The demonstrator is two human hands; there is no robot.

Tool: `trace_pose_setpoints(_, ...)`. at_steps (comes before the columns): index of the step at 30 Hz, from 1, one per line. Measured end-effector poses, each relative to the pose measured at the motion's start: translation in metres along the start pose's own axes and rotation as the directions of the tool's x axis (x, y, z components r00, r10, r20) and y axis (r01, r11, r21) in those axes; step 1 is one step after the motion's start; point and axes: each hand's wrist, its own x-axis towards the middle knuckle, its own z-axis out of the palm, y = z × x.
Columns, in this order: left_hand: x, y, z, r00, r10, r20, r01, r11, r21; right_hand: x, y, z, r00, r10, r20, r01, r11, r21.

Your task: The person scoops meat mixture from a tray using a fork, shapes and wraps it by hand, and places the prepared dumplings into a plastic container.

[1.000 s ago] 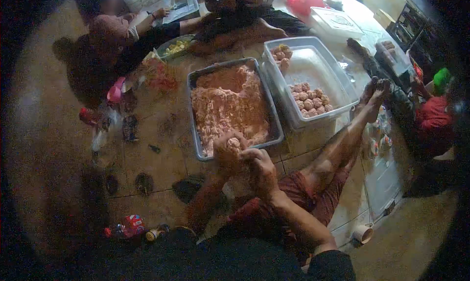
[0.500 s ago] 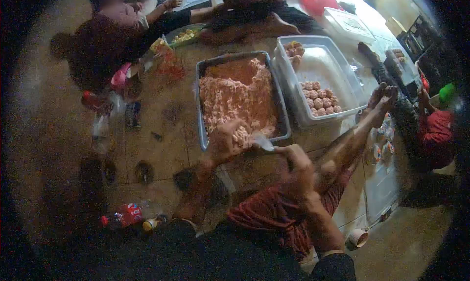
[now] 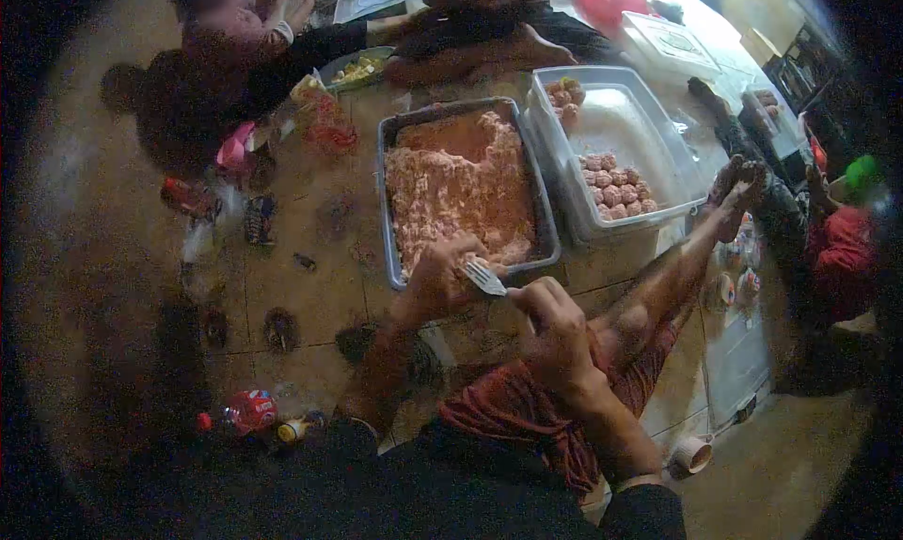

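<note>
Fork (image 3: 486, 278) nearer left hand (image 3: 436, 277), apparently

Pale fork (image 3: 488, 279) slants near tray (image 3: 385, 178); lumpy pink paste (image 3: 461, 187), perhaps minced meat, lies inside.

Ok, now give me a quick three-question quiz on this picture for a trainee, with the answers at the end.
1. Which of the wearer's hands holds the pale fork with slim tines?
2. True or false: the round, lumpy pink balls cover the whole floor of the clear, rectangular plastic tub.
3. In the picture, where does the grey-rimmed rectangular tub of pink mince stand relative to the clear tub? A: to its left. B: to its right. C: on top of it.

Key:
1. The right hand.
2. False; much of that floor is bare.
3. A.
</note>
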Motion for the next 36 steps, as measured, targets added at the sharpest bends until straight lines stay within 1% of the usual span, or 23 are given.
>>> trace_pose_setpoints(3,0.000,-0.007,0.004,0.999,-0.049,-0.015,0.052,0.964,0.262,0.003,0.005,0.009,1.000,-0.008,-0.010,0.008,1.000,-0.003)
trace_pose_setpoints(6,-0.004,-0.020,0.003,0.999,0.050,-0.017,-0.038,0.910,0.413,0.010,0.012,0.015,0.977,-0.072,-0.203,0.083,0.996,0.045)
trace_pose_setpoints(8,-0.006,-0.016,0.006,0.998,0.063,-0.012,-0.062,0.994,0.087,0.016,0.021,0.015,0.975,0.034,-0.219,-0.018,0.997,0.077)
trace_pose_setpoints(9,-0.011,-0.016,0.004,0.998,0.061,-0.003,-0.061,0.995,0.079,0.016,0.035,0.019,0.974,0.044,-0.221,-0.028,0.997,0.072)
trace_pose_setpoints(10,-0.019,-0.018,-0.004,0.998,-0.061,0.027,0.066,0.971,-0.229,0.014,0.059,0.025,0.974,0.194,-0.119,-0.186,0.980,0.075)
trace_pose_setpoints(11,-0.021,-0.019,-0.008,0.991,-0.115,0.075,0.135,0.915,-0.380,0.010,0.085,0.030,0.939,0.344,-0.022,-0.342,0.938,0.063)
trace_pose_setpoints(12,-0.023,-0.021,-0.011,0.978,-0.168,0.122,0.207,0.831,-0.516,0.002,0.114,0.032,0.931,0.362,-0.032,-0.360,0.931,0.056)
trace_pose_setpoints(13,-0.023,-0.024,-0.010,0.991,-0.133,0.017,0.128,0.899,-0.418,-0.007,0.146,0.030,0.794,0.553,0.250,-0.582,0.811,0.054)
trace_pose_setpoints(14,-0.024,-0.031,-0.006,0.986,-0.158,-0.051,0.127,0.917,-0.379,-0.013,0.165,0.025,0.552,0.662,0.506,-0.763,0.646,-0.013)
trace_pose_setpoints(16,-0.029,-0.043,0.003,0.961,-0.205,-0.187,0.143,0.943,-0.300,-0.005,0.145,-0.012,0.539,0.680,0.497,-0.794,0.607,0.030)
trace_pose_setpoints(17,-0.027,-0.029,0.001,0.965,-0.231,-0.128,0.180,0.930,-0.320,-0.003,0.131,-0.026,0.536,0.684,0.495,-0.813,0.575,0.085)
trace_pose_setpoints(18,-0.023,-0.022,-0.001,0.967,-0.243,-0.073,0.206,0.919,-0.335,-0.003,0.125,-0.032,0.531,0.687,0.495,-0.815,0.574,0.077)
trace_pose_setpoints(20,-0.017,-0.034,0.013,0.985,-0.170,-0.040,0.135,0.885,-0.445,-0.002,0.114,-0.042,0.855,0.326,0.403,-0.374,0.927,0.044)
trace_pose_setpoints(21,-0.014,-0.038,0.020,0.995,-0.095,-0.015,0.071,0.836,-0.543,0.004,0.091,-0.039,0.911,0.260,0.321,-0.310,0.944,0.114)
trace_pose_setpoints(22,-0.009,-0.037,0.025,0.995,-0.100,-0.027,0.069,0.836,-0.544,0.010,0.071,-0.035,0.908,0.255,0.332,-0.306,0.945,0.114)
trace_pose_setpoints(24,-0.003,-0.035,0.028,0.993,-0.096,-0.074,0.092,0.994,-0.057,0.016,0.036,-0.024,0.932,0.318,0.172,-0.341,0.932,0.125)
trace_pose_setpoints(26,-0.001,-0.044,0.023,0.994,-0.087,-0.064,0.084,0.995,-0.047,0.015,0.027,-0.012,0.968,0.211,0.138,-0.225,0.969,0.099)
trace_pose_setpoints(28,0.002,-0.052,0.020,0.998,-0.051,-0.042,0.049,0.998,-0.040,0.012,0.039,0.002,0.991,-0.043,0.126,0.056,0.994,-0.097)
trace_pose_setpoints(30,0.003,-0.045,0.018,0.995,0.015,-0.097,-0.001,0.990,0.139,0.021,0.020,-0.015,0.988,-0.076,0.137,0.094,0.987,-0.130)
trace_pose_setpoints(33,-0.002,-0.030,0.018,0.974,-0.035,-0.222,-0.006,0.983,-0.182,0.013,0.017,-0.020,0.968,0.250,-0.013,-0.248,0.965,0.083)
trace_pose_setpoints(34,-0.003,-0.023,0.018,0.965,-0.036,-0.261,-0.037,0.962,-0.272,0.013,0.021,-0.016,0.970,0.241,-0.003,-0.240,0.967,0.080)
trace_pose_setpoints(35,-0.004,-0.029,0.017,0.986,-0.021,-0.166,0.008,0.997,-0.074,0.011,0.023,-0.011,0.982,0.186,0.010,-0.187,0.982,0.014)
trace_pose_setpoints(36,-0.006,-0.044,0.017,0.994,0.000,-0.107,-0.006,0.998,-0.057,0.009,0.027,-0.005,0.991,0.132,0.026,-0.131,0.990,-0.049)
